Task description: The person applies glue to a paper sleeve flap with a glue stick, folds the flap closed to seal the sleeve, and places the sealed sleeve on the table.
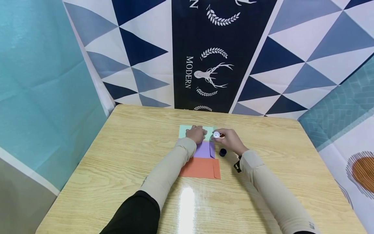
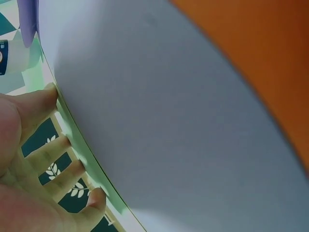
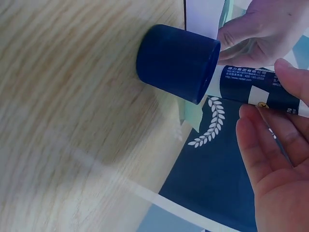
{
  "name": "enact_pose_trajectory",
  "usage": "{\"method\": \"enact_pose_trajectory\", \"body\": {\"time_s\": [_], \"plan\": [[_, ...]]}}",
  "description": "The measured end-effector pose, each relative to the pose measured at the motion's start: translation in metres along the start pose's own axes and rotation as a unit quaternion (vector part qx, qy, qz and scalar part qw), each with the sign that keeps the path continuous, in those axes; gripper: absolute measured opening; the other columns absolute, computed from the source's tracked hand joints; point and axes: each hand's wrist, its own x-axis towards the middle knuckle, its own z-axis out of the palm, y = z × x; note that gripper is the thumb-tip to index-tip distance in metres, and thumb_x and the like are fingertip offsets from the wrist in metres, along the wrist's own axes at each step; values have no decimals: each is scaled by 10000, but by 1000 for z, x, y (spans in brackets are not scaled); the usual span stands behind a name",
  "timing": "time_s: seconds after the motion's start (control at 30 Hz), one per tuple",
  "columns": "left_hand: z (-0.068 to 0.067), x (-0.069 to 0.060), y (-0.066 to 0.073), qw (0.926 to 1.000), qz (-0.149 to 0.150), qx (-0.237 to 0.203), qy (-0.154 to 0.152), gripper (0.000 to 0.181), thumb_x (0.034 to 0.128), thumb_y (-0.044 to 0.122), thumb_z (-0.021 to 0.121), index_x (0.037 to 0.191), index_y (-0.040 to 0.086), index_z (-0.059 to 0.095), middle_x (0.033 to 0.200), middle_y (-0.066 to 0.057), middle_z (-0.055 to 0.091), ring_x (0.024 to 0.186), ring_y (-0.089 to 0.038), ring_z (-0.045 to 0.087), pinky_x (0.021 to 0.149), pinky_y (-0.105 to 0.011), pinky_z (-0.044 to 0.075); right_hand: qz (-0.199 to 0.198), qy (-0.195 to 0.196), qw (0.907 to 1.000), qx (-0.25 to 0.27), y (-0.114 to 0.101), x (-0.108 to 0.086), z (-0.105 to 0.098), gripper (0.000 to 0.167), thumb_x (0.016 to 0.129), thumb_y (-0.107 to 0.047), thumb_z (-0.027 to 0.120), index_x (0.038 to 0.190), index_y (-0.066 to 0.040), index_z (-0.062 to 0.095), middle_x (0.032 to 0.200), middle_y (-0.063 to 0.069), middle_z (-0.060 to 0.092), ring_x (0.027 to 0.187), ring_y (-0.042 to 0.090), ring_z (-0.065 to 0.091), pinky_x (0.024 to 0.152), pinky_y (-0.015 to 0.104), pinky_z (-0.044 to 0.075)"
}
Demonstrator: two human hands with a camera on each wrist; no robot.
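In the head view my left hand (image 1: 196, 134) rests on a light green envelope (image 1: 182, 131). The left wrist view shows its spread fingertips touching that envelope's surface. My right hand (image 1: 231, 140) grips a glue stick (image 1: 216, 135) at the green envelope's right end, by its flap. The stick's dark printed label (image 3: 248, 87) shows in the right wrist view, between thumb and fingers. Its dark blue cap (image 3: 176, 63) stands on the table, apart from the hand. Nearer me lie a purple envelope (image 1: 202, 149) and an orange-red envelope (image 1: 197, 168), flaps to the right.
The wooden table (image 1: 122, 146) carries the row of envelopes near its back edge. Behind it hangs a patterned cloth (image 1: 201, 39), and a teal cloth (image 1: 43, 81) hangs at the left. A small black tag (image 1: 237, 166) shows beside my right wrist.
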Motion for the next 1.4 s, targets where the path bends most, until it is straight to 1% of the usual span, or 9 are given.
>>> {"method": "enact_pose_trajectory", "body": {"time_s": [0.13, 0.3, 0.57, 0.83, 0.93, 1.03, 1.17, 1.27, 1.4], "plan": [[0, 3, 0, 10000, -22, -88, 35, 298, 969, 277, 595, 1259, 293, 658, 1384, 67, 564, 1336, -211, 439, 1003, -461, 400, 113, 40, 9999, 86, -2, -2, -3, 241, 833, -44, 741, 1058, 41, 720, 1050, 206, 722, 919, 315, 683, 822, 443, 569], [2, 6, 0, 10000, 24, -53, 72, 198, 957, 261, 619, 1144, 243, 681, 1259, 52, 619, 1281, -224, 483, 985, -480, 415, 372, 350, 9986, 150, -1, -5, -5, 300, 837, -91, 758, 1100, 42, 700, 1038, 207, 721, 901, 314, 689, 794, 428, 575], [0, 5, 2, 10000, 71, -52, 15, 163, 961, 226, 601, 1104, 220, 679, 1243, 35, 621, 1254, -232, 491, 1011, -513, 397, 446, 701, 9965, 111, -2, -5, -12, 294, 846, -102, 755, 1099, 36, 698, 1033, 207, 718, 896, 309, 683, 777, 414, 573], [0, 5, 6, 9999, 57, 130, -14, 109, 975, 217, 576, 1036, 203, 666, 1170, 0, 629, 1142, -235, 515, 970, -486, 417, 420, 764, 9961, 127, -2, -5, -15, 280, 836, -110, 766, 1073, 24, 704, 1007, 196, 721, 866, 284, 683, 722, 261, 551], [0, 4, 8, 9993, 180, 329, -5, 124, 980, 215, 570, 1052, 200, 670, 1157, -17, 631, 1129, -242, 520, 962, -488, 428, 433, 854, 9954, 101, 2, -6, -16, 265, 833, -106, 767, 1059, 21, 708, 997, 195, 720, 865, 282, 681, 715, 251, 549], [-1, 4, 10, 9966, 363, 732, 95, 156, 989, 202, 553, 1064, 201, 690, 1165, -22, 627, 1153, -239, 521, 953, -473, 451, 394, 842, 9956, 101, 5, -7, -16, 265, 837, -108, 765, 1060, 23, 708, 1013, 196, 717, 894, 287, 677, 748, 311, 569], [-1, 5, 13, 9915, 736, 1061, 164, 226, 996, 116, 497, 1072, 136, 709, 1182, -53, 629, 1182, -233, 536, 953, -427, 494, 399, 843, 9955, 136, 7, -8, -17, 262, 841, -109, 761, 1058, 28, 707, 1019, 196, 716, 917, 292, 675, 780, 393, 576], [-1, 6, 14, 9893, 975, 1076, 149, 250, 979, 50, 475, 1077, 74, 705, 1158, -86, 641, 1140, -234, 576, 943, -379, 518, 473, 899, 9947, 148, 7, -10, -20, 252, 844, -107, 757, 1054, 22, 708, 1009, 192, 720, 908, 292, 679, 775, 388, 577], [-1, 9, 13, 9884, 1110, 1025, 160, 230, 959, 30, 509, 1106, 54, 685, 1124, -86, 653, 1084, -221, 607, 939, -309, 514, 641, 927, 9934, 226, 8, -12, -23, 248, 849, -123, 754, 1054, 10, 707, 1008, 180, 725, 901, 286, 684, 750, 315, 577]]}}
